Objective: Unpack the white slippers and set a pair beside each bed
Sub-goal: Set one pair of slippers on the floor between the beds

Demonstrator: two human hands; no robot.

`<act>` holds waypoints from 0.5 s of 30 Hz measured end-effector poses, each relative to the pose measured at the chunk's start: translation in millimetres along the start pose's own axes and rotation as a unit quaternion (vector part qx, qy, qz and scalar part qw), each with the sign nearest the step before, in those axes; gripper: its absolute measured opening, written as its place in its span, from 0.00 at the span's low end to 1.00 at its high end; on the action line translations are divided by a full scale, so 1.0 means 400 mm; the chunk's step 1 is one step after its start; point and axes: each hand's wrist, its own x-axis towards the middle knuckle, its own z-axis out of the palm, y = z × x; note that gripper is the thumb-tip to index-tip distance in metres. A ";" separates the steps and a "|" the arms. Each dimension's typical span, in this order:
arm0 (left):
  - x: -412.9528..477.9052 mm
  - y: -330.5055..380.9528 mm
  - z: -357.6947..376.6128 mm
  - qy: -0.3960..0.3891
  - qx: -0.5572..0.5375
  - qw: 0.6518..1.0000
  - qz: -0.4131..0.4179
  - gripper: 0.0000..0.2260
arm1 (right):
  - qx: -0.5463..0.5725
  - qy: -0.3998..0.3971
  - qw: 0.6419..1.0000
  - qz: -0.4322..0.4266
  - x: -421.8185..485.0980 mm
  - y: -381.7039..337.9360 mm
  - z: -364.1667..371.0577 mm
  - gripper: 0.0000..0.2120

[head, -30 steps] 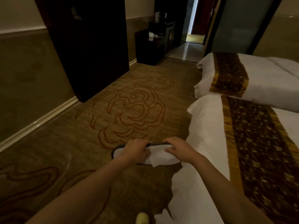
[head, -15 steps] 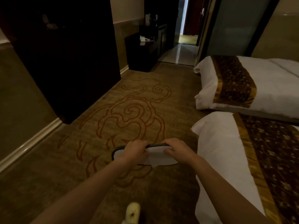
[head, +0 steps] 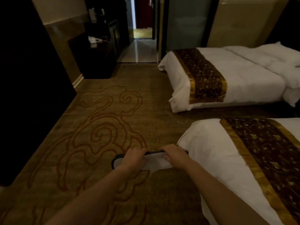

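The left hand (head: 133, 158) and right hand (head: 174, 157) are both gripping the white slippers (head: 154, 162), fingers curled over their dark-edged top, holding them above the carpet (head: 100, 127) just beside the near bed (head: 211, 156); the far bed (head: 235, 78) is lying well apart.

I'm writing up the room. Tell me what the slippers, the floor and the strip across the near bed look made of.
Slippers: matte white fabric, likely thin non-woven cloth, with a dark edge or sole; both hands grip them.
Floor: low-pile carpet, dull olive with red swirl lines.
Strip on the near bed: woven brocade-like cloth, dark brown with gold borders showing a slight sheen.
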 end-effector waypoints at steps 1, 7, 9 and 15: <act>0.061 -0.014 -0.002 -0.002 0.003 1.000 0.007 0.13 | -0.001 0.000 1.000 0.012 0.045 0.025 -0.012 0.13; 0.457 -0.094 -0.012 -0.037 0.015 0.999 0.023 0.13 | -0.014 -0.001 0.999 0.035 0.377 0.196 -0.078 0.15; 0.601 -0.118 -0.031 -0.050 0.018 0.998 0.018 0.14 | -0.010 0.004 0.999 0.041 0.499 0.262 -0.112 0.15; 0.983 -0.145 -0.167 -0.057 0.015 0.998 0.020 0.13 | 0.010 -0.010 0.999 0.039 0.803 0.434 -0.313 0.15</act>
